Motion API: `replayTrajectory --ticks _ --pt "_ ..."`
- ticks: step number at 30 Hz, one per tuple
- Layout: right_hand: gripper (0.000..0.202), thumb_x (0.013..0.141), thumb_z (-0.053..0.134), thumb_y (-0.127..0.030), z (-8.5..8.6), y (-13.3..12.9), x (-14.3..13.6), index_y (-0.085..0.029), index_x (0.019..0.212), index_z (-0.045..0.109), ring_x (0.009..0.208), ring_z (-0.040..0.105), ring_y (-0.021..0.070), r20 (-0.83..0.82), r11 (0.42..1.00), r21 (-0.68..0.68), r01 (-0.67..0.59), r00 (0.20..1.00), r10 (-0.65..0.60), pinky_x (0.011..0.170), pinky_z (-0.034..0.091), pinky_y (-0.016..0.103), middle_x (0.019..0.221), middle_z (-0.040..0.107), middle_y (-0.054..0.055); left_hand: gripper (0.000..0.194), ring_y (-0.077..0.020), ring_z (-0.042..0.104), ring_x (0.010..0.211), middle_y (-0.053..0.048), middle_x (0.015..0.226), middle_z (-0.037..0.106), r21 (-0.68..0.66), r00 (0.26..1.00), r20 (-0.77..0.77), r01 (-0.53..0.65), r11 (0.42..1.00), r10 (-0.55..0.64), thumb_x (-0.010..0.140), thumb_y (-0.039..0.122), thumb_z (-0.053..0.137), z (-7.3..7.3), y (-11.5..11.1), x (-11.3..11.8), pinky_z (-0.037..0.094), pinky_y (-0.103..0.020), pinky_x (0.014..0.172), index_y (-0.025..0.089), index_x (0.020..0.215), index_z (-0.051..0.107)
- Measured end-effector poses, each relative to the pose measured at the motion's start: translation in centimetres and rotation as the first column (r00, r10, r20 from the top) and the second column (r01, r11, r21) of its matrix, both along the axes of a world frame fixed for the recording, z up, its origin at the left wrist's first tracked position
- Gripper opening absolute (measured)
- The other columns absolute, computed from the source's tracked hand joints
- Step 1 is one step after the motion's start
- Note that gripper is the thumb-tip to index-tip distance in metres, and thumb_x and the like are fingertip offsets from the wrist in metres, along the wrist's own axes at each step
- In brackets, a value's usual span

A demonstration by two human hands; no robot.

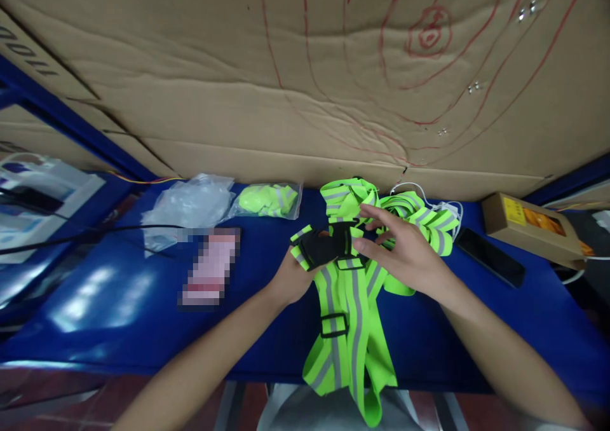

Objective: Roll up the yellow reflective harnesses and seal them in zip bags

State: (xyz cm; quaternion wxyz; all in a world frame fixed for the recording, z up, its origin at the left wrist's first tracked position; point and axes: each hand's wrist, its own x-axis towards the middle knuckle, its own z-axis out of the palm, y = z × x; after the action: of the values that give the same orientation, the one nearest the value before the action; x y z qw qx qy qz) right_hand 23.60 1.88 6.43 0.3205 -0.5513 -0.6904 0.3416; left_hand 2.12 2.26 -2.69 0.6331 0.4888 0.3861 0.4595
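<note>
A neon-green reflective harness (355, 316) with grey stripes and black buckles hangs over the table's front edge. My left hand (302, 272) is closed around its gathered top, where a black buckle (317, 246) shows; most of the fingers are hidden behind it. Just right of the buckle is my right hand (410, 253), its fingers apart and the thumb close to the strap. Whether the thumb touches it I cannot tell. Lower on the harness sits a black slider (334, 325). Behind both hands lie more green reflective straps (419, 215) in a loose pile.
A clear bag holding a green strap (269, 200) and crumpled plastic bags (195, 202) lie at the back left. A pixelated phone-shaped object (211, 269) is nearer. On the right are a black phone (490, 257) and a cardboard box (528, 224). A cardboard wall (190, 100) rises behind.
</note>
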Motion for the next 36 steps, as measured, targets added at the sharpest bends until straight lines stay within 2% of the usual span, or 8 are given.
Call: replayTrajectory --ticks 7,14,17,20,22,26,29,36 --pt "0.034 0.087 0.077 -0.045 -0.7 -0.2 -0.8 -0.024 0.114 0.078 0.106 0.074 0.0254 -0.357 0.945 -0.132 -0.298 0.904 0.235 0.094 0.058 0.037 0.109 0.079 0.003 0.065 -0.0299 0.072 0.11 -0.008 0.113 0.078 -0.167 0.99 0.116 0.095 0.981 -0.076 0.061 0.044 0.095 1.4 -1.1 1.2 0.055 -0.045 0.102 0.022 0.118 0.073" --pt "0.032 0.085 0.08 -0.041 -1.1 -0.2 -1.3 -0.025 0.112 0.079 0.117 0.07 0.0289 -0.315 0.993 -0.067 -0.093 0.947 0.067 0.107 0.054 0.044 0.12 0.077 0.003 0.049 -0.0284 0.077 0.091 -0.008 0.101 0.08 -0.494 0.883 0.447 0.378 0.783 -0.144 0.058 0.015 0.093 2.3 -1.6 1.8 0.059 -0.041 0.088 0.018 0.104 0.077" --pt "0.035 0.083 0.081 -0.041 -1.1 -0.2 -1.2 -0.026 0.114 0.079 0.097 0.076 0.0274 -0.317 0.988 -0.083 -0.127 0.944 0.094 0.081 0.066 0.039 0.12 0.077 0.004 0.043 -0.0301 0.077 0.092 -0.009 0.097 0.081 -0.483 0.836 0.525 0.445 0.754 -0.157 0.063 0.015 0.087 2.0 -1.4 1.8 0.058 -0.041 0.089 0.018 0.105 0.077" --pt "0.04 0.088 0.077 -0.043 -0.7 -0.4 -0.7 -0.029 0.125 0.075 0.057 0.071 0.0174 -0.262 0.985 -0.137 -0.102 0.963 0.063 0.04 0.057 0.028 0.125 0.075 0.005 0.042 -0.0361 0.076 0.102 -0.013 0.106 0.08 -0.394 0.711 0.634 0.635 0.665 -0.304 0.071 0.029 0.081 2.1 -1.1 1.6 0.055 -0.046 0.095 0.015 0.11 0.077" --pt "0.037 0.092 0.072 -0.041 -0.5 -0.3 0.0 -0.03 0.128 0.074 0.062 0.074 0.0181 -0.188 0.986 -0.07 -0.15 0.973 0.135 0.038 0.055 0.026 0.131 0.072 0.005 0.051 -0.0373 0.074 0.107 -0.016 0.115 0.078 -0.334 0.645 0.665 0.708 0.622 -0.377 0.075 0.044 0.08 2.2 -0.9 1.4 0.055 -0.046 0.096 0.014 0.115 0.076" --pt "0.036 0.1 0.059 -0.023 -0.3 0.4 1.3 -0.032 0.133 0.071 0.126 0.066 0.0281 0.152 0.891 0.243 -0.384 0.922 0.356 0.091 0.065 0.038 0.144 0.064 0.004 0.081 -0.0376 0.074 0.106 -0.016 0.113 0.078 -0.274 0.656 0.654 0.67 0.69 -0.378 0.068 0.082 0.072 2.3 -0.3 0.9 0.057 -0.044 0.09 0.014 0.113 0.076" --pt "0.052 0.099 0.052 -0.011 -0.7 0.5 1.2 -0.035 0.144 0.06 0.135 0.06 0.0275 0.385 0.784 0.355 -0.509 0.844 0.374 0.115 0.049 0.05 0.15 0.06 0.003 0.072 -0.0343 0.075 0.103 -0.014 0.106 0.08 -0.314 0.732 0.605 0.582 0.75 -0.314 0.073 0.076 0.073 2.2 0.3 0.6 0.056 -0.043 0.092 0.015 0.112 0.075" --pt "0.071 0.101 0.051 -0.018 0.3 -0.8 1.6 -0.035 0.164 0.026 0.158 0.025 0.0264 0.331 0.782 0.09 -0.616 0.759 0.56 0.124 0.036 0.049 0.172 0.021 0.003 0.053 -0.0321 0.076 0.1 -0.014 0.103 0.08 -0.406 0.859 0.472 0.411 0.816 -0.198 0.073 0.049 0.088 3.0 0.4 0.4 0.056 -0.044 0.094 0.013 0.11 0.076"
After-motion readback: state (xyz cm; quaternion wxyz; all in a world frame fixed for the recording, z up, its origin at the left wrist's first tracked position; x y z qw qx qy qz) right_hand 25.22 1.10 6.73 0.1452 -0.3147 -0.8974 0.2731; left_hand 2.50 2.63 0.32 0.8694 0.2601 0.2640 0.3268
